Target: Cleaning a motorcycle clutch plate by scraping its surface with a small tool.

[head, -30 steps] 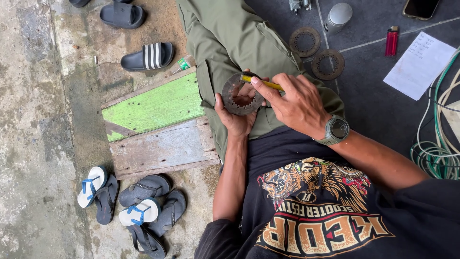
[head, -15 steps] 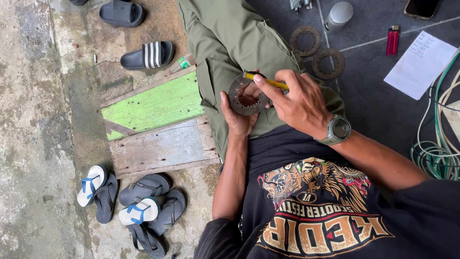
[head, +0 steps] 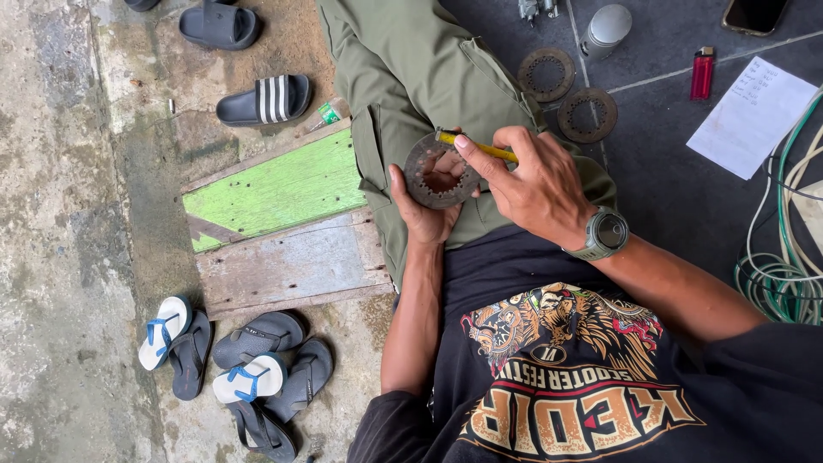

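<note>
My left hand (head: pixel 424 214) holds a rusty toothed metal ring plate (head: pixel 441 171) upright over my lap, fingers behind it. My right hand (head: pixel 531 180), with a grey watch (head: pixel 605 233) on the wrist, grips a yellow pencil-like tool (head: pixel 477 147) and presses its tip against the upper rim of the ring plate. I sit on the floor in olive trousers (head: pixel 420 69) and a black printed shirt.
Two more ring plates (head: pixel 547 74) (head: pixel 587 114) lie on the dark tiled floor beside a red lighter (head: pixel 702 74), a paper sheet (head: pixel 752 117), a metal cylinder (head: pixel 605 29) and coiled hoses (head: pixel 784 266). Left: green and grey boards (head: pixel 274 193), several sandals (head: pixel 249 377).
Almost nothing differs; my right hand and the yellow tool shifted very slightly along the ring plate's rim.
</note>
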